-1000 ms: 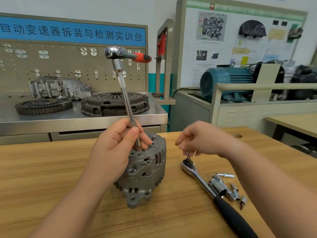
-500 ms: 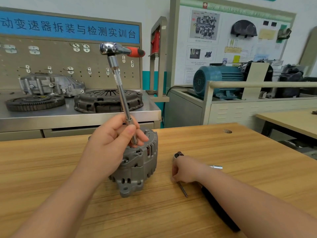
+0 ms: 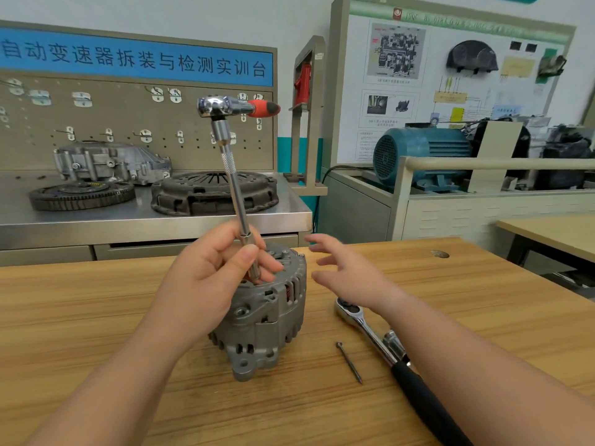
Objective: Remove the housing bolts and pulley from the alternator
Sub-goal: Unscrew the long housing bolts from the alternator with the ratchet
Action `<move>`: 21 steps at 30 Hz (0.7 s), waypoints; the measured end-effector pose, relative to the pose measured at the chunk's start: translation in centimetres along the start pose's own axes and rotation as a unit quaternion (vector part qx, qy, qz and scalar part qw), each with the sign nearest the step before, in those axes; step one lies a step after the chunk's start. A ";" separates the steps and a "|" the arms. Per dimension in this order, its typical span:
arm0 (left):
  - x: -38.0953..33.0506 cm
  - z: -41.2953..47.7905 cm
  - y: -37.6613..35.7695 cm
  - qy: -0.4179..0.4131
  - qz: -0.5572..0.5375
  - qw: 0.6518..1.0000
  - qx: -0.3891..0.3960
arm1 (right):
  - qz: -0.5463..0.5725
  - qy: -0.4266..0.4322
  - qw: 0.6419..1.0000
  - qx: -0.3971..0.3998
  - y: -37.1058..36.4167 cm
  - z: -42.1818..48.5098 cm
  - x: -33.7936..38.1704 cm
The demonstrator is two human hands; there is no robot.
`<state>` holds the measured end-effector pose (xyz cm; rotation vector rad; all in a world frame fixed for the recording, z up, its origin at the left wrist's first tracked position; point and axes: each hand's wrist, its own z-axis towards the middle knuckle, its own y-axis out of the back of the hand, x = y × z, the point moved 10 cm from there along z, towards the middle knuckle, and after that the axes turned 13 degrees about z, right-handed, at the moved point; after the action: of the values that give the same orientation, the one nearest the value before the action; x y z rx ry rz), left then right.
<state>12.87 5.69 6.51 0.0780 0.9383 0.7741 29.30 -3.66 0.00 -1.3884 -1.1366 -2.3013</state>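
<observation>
The alternator (image 3: 267,320) stands on end near the middle of the wooden table (image 3: 96,317), just in front of us. Its housing is grey cast metal, ribbed with slots around the rim, and a bit of reddish winding shows through one slot. A mounting ear with a hole juts out at the bottom, toward us.

Our left hand (image 3: 209,278) rests on top of it, fingers and thumb curled round the lower end of an extension bar (image 3: 238,194). The bar rises slightly tilted to a small ratchet (image 3: 238,107) with a red grip. Our right hand (image 3: 351,275) hovers just beside the housing, fingers spread and holding nothing.

The tip of the bar is buried behind our fingers, so we cannot tell what it sits on. The left hand and wrist cover the housing's left side, and the face on the table is out of sight.

To the right, one long thin bolt (image 3: 349,362) lies loose on the wood. Just beyond it lies a large ratchet (image 3: 367,329). Its black handle passes under our right forearm and off the bottom edge. A shiny socket (image 3: 394,342) beside it is partly hidden by the arm.
</observation>
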 end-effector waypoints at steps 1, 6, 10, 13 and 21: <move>0.1 0.0 0.2 0.004 0.001 1.000 -0.002 | 0.009 0.006 0.999 0.034 -1.4 0.0 0.3; 0.1 0.2 1.2 -0.001 0.039 0.999 -0.020 | 0.067 0.015 0.997 0.041 -2.6 -0.7 0.9; 0.1 0.2 1.5 -0.003 0.049 0.998 -0.030 | 0.040 0.040 0.998 0.011 -1.9 -2.1 1.8; 0.0 0.1 1.1 0.001 0.051 0.998 -0.027 | -0.065 0.057 0.996 -0.015 -1.8 -3.4 2.2; 0.8 -0.2 0.0 0.036 0.047 0.998 -0.010 | -0.221 0.160 0.960 -0.063 -1.9 -5.2 4.8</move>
<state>12.98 6.11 5.83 0.0776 1.0007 0.8786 22.33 -5.22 1.70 -0.8015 -1.3138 -2.8162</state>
